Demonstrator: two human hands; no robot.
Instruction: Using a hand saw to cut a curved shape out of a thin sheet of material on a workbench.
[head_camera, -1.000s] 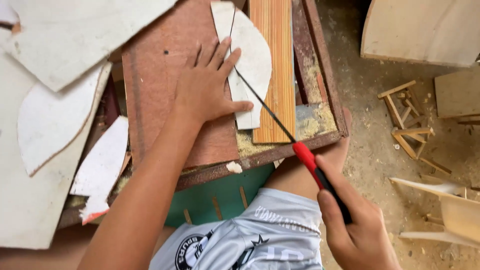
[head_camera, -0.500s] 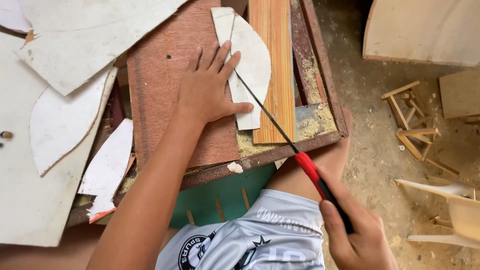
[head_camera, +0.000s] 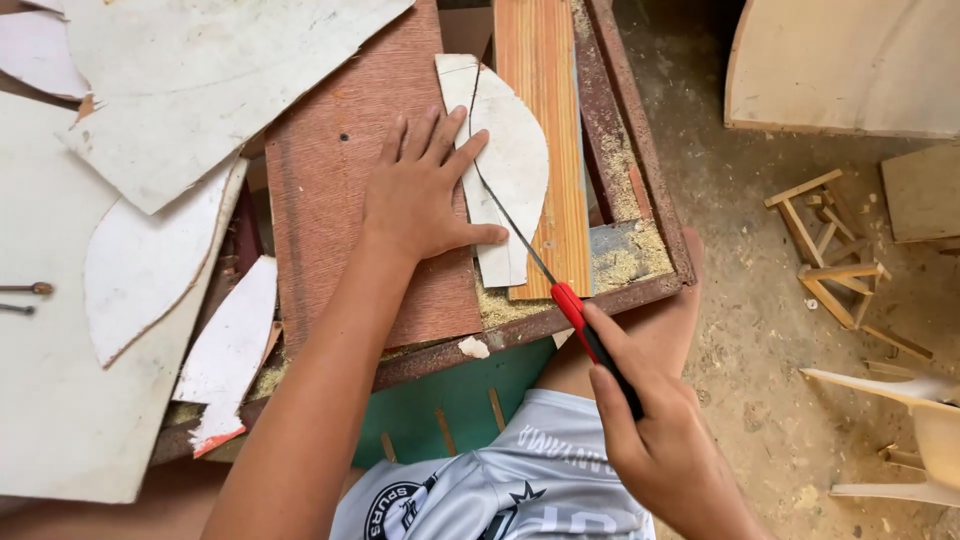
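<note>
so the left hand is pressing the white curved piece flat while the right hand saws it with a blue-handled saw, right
Not quite: the saw has a red and black handle, not blue, as the head view shows. The rest holds: the left hand presses the white curved piece flat while the right hand saws it.

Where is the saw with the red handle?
In the head view, the saw is right of centre, its handle in the right hand, its blade across the white curved piece.
</note>
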